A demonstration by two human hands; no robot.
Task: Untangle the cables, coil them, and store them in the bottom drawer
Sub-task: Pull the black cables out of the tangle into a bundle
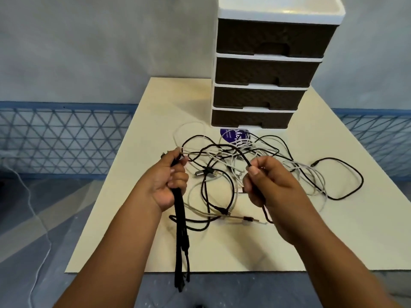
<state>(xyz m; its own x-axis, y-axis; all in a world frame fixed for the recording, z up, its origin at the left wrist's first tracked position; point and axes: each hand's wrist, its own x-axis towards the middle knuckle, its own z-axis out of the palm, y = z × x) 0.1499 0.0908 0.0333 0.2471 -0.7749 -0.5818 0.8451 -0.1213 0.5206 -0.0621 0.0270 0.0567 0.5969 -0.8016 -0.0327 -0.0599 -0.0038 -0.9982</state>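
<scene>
Left hand (168, 181) fisted round a folded black cable bundle (181, 236), hanging below the table (138, 178) edge. Right hand (263, 181) pinching one black cable (239, 153), seemingly the same run. Tangled cables (255, 172) heaped before the shut bottom drawer (250, 118). Risk: tugging hard, tightening knots, dragging the heap off.

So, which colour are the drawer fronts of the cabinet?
Dark brown with a woven-looking texture, set in a white frame; the drawer cabinet shows in the head view.
</scene>
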